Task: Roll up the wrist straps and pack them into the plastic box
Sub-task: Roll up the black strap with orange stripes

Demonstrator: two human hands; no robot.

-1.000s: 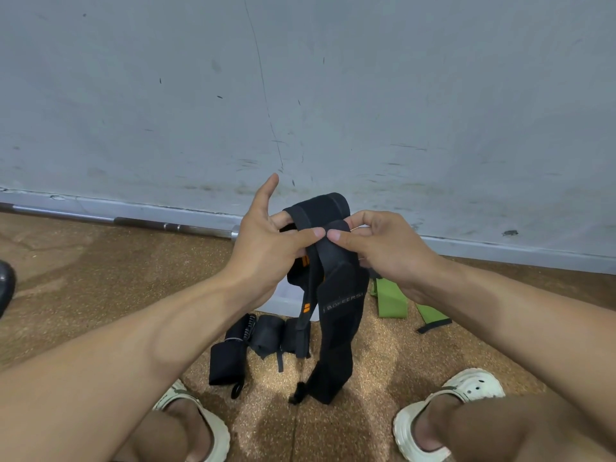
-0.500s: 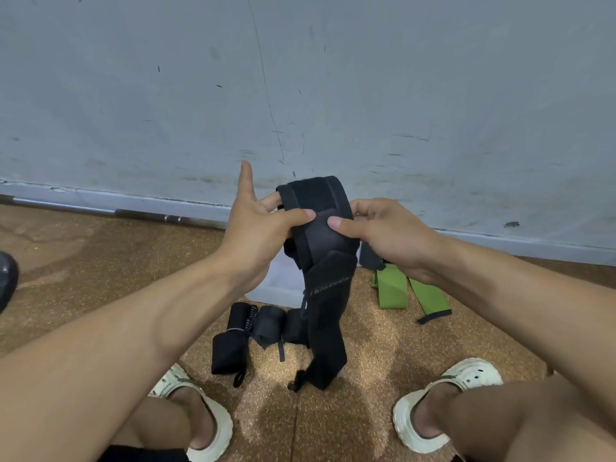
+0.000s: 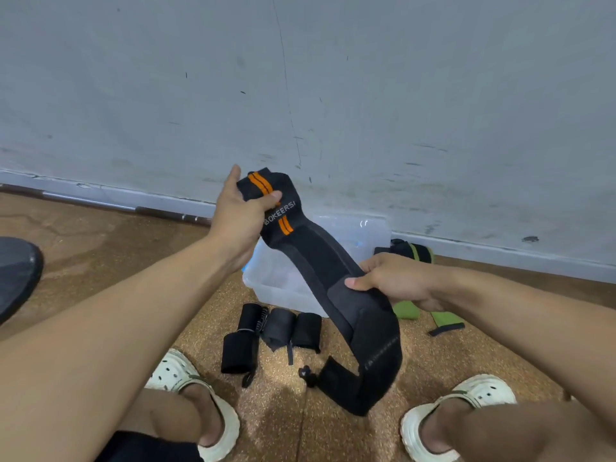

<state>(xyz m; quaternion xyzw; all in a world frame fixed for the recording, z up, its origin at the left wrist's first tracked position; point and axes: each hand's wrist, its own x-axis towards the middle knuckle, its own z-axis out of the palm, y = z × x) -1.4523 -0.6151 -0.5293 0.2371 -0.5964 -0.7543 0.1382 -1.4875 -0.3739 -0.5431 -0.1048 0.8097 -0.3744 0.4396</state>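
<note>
Black strap [image 3: 328, 261]: gripped by left hand [image 3: 238, 216] and right hand [image 3: 393, 281].
Clear plastic box [image 3: 283, 278]: stood beneath both hands.
Rolled straps [image 3: 276, 331]: lay below left hand.
Floor [image 3: 100, 248]: brown cork, grey wall [image 3: 333, 95] behind.

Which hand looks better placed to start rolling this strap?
Probably the left hand: it grips the black, orange-striped wrist strap at its top end, while the right hand pinches it mid-length, well placed for feeding.

Cork floor [image 3: 100, 261]: box [image 3: 280, 281], straps [image 3: 276, 331]

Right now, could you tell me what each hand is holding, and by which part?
Both hold one black wrist strap: the left hand grips its orange-striped end, the right hand pinches its middle.
</note>
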